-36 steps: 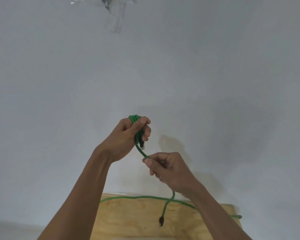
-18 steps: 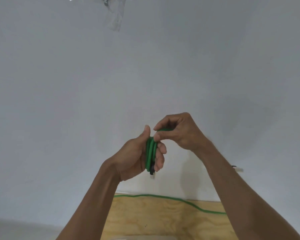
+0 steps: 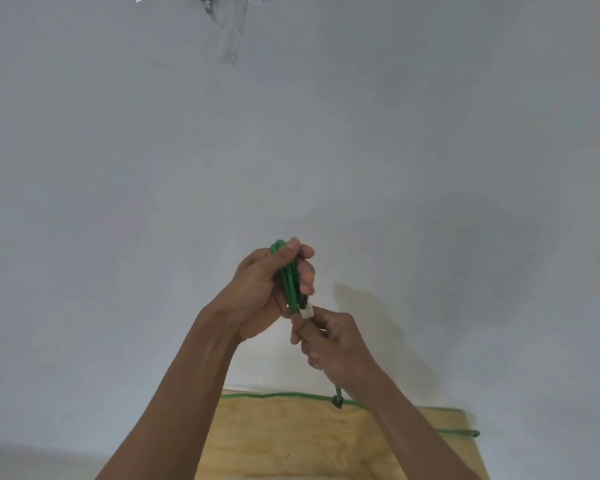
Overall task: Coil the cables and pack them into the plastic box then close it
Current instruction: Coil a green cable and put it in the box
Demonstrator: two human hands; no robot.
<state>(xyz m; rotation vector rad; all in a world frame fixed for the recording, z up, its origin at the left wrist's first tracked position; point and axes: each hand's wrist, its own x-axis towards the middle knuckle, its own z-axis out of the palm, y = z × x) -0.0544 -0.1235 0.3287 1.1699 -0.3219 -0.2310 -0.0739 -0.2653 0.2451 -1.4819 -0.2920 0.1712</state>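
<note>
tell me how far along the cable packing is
Early. Done: several green loops are gathered in the left hand. In hand: the right hand grips the strand just below the coil, its tail hanging free. Left: another green cable lies uncoiled on the wooden board; the box is out of view, so nothing shows as packed or closed.
</note>
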